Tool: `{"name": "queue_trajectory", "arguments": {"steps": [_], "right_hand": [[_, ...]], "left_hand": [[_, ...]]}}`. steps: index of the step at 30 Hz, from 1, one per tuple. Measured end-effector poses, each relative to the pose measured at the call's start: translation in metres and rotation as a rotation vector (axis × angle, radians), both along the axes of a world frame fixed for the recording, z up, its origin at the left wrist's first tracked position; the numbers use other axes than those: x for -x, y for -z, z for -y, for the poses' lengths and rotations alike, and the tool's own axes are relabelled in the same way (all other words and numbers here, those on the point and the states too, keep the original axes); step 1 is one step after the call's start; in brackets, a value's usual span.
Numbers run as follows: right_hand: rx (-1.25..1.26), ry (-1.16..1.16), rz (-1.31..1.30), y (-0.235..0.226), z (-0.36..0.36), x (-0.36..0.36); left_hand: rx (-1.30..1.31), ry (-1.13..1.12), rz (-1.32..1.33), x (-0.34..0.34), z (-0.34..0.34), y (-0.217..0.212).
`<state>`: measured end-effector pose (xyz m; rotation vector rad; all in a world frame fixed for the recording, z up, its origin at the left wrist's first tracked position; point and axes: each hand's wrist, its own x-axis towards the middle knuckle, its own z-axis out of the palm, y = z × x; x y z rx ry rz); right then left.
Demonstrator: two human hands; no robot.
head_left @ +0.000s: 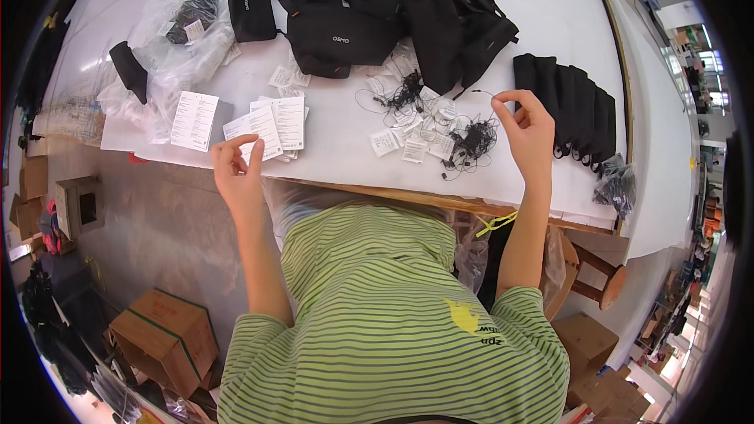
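My left hand [237, 169] is closed, thumb and forefinger together at the lower part of a slanted white printed card [267, 127]. That card lies over a stack of similar cards [290, 114]; a second stack [194, 119] sits to its left. My right hand [525, 127] pinches a thin black hang-tag string [483, 92] between thumb and forefinger, raised above the table. Left of this hand lie a tangled bundle of black strings [473, 141] and another bundle [404, 94], with small white labels [414, 149] scattered around them.
Black fabric pouches [342, 39] heap at the table's far side. A row of folded black pouches [561, 102] lies at the right, near a small plastic bag [616, 184]. Clear plastic bags [177, 59] crowd the left. Below stand a cardboard box [165, 338] and a wooden stool [613, 286].
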<state>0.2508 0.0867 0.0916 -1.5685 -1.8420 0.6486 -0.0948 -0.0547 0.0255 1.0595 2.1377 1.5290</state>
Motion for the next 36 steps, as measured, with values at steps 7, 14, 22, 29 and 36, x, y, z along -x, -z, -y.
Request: {"name": "queue_trajectory", "arguments": {"steps": [7,14,22,29,36], "right_hand": [[-0.073,-0.01,-0.59,-0.013,0.013,-0.003],[0.327,-0.2,-1.192,-0.007,0.001,-0.017],[-0.015,0.038,-0.976,-0.009,0.005,-0.014],[-0.368,0.055,-0.623,-0.052,0.007,-0.011],[-0.109,0.11,-0.985,-0.009,-0.002,-0.014]], "left_hand": [[0.097,-0.109,-0.207,0.028,0.006,0.013],[0.298,-0.023,-0.463,0.037,0.001,0.052],[0.421,-0.078,-0.396,0.031,-0.002,0.07],[0.354,-0.145,-0.636,0.015,-0.005,0.046],[0.458,-0.031,-0.275,0.006,-0.013,0.004]]}}
